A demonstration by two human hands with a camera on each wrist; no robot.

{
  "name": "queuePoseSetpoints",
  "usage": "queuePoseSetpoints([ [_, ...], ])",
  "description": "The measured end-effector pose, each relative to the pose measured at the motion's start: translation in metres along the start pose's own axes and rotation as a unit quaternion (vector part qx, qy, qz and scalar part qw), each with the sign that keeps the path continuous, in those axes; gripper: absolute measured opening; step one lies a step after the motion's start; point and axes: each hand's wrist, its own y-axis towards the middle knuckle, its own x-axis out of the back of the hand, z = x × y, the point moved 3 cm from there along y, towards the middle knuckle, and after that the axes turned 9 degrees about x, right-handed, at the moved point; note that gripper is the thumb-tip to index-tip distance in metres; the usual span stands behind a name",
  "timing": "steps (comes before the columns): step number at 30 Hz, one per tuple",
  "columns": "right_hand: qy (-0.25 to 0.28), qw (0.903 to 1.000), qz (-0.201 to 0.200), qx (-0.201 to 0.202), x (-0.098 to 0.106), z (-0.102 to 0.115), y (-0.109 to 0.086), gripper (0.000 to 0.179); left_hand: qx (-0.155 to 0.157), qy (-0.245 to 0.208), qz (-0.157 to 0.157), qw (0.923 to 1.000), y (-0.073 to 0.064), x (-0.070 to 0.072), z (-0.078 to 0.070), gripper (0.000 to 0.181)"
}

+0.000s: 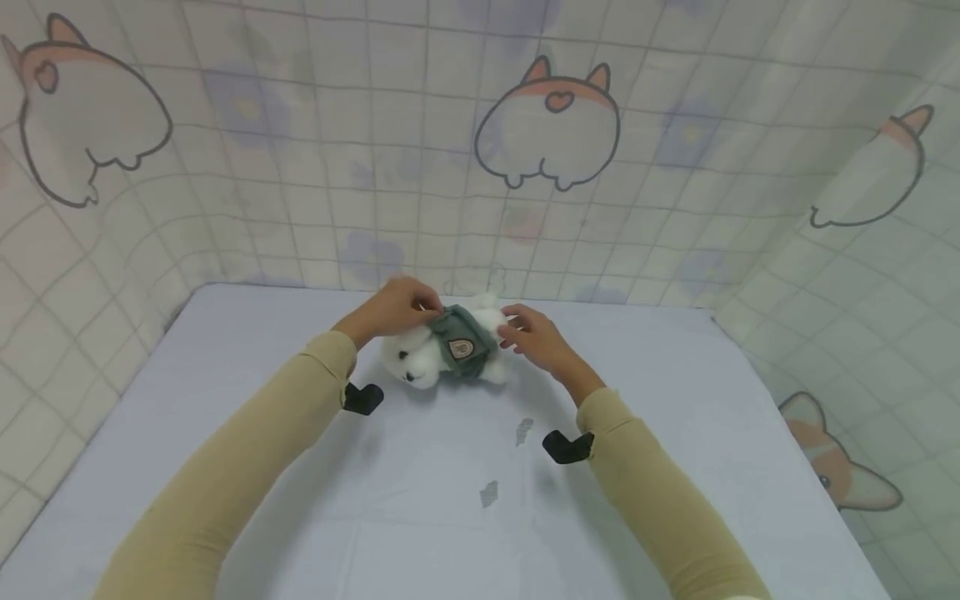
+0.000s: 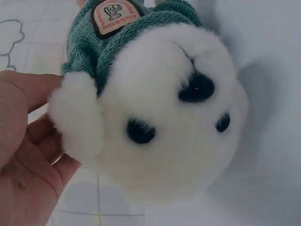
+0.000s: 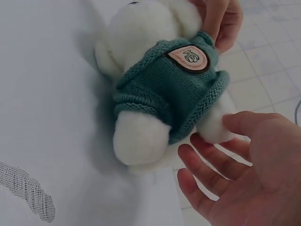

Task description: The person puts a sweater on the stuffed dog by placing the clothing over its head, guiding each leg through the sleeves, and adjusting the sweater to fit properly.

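Since both hands are on the far half of the table [image 1: 675, 375], start with the toy: white plush dog [image 1: 450, 350], lying on its side near the far edge, head left, feet right, front tilted up and to the near side. Wears a teal sweater [image 3: 178, 89] with an oval badge [image 2: 115, 15] on the chest.

Left hand [image 1: 401, 307]: thumb and fingers drawn together on the toy's far upper side, at the ear [image 2: 77, 117] and sweater shoulder. Fingertips partly hidden behind white fur; can't tell if they catch ear, sweater or both. Face sits just near of that grip.

Right hand [image 1: 536, 337]: at the right end, fingers apart and loosely curved. Far leg [image 3: 214, 125] lies between thumb and fingers, thumb overlapping it; can't tell how firm any contact is. Near foot [image 3: 141, 141] is outside the hand, to the near side. Body spans the gap between the two hands.

Beige sleeves [image 1: 240, 467] on both arms, black piece [image 1: 363, 399] at each wrist. Grey patches [image 1: 489, 493] on the table, near of the toy. Grid-pattern backdrop [image 1: 337, 125] with corgi prints [image 1: 555, 142] beyond the far edge and at the sides.
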Motion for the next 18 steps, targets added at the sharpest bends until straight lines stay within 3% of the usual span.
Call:
queuePoseSetpoints([
  [5, -0.003, 0.9999, -0.007, 0.006, -0.003, -0.001, 0.000, 0.035, 0.010, -0.008, 0.017, 0.9998, 0.000, -0.008, 0.003, 0.018],
  [13, 0.018, 0.9994, -0.026, -0.016, -0.012, -0.006, 0.003, 0.026, 0.014, -0.045, 0.009, 0.9989, 0.006, -0.028, 0.008, 0.027],
  [18, 0.000, 0.9987, -0.045, -0.024, -0.015, -0.011, 0.007, 0.020, 0.010, -0.076, 0.007, 0.9971, 0.008, -0.036, 0.003, 0.032],
])
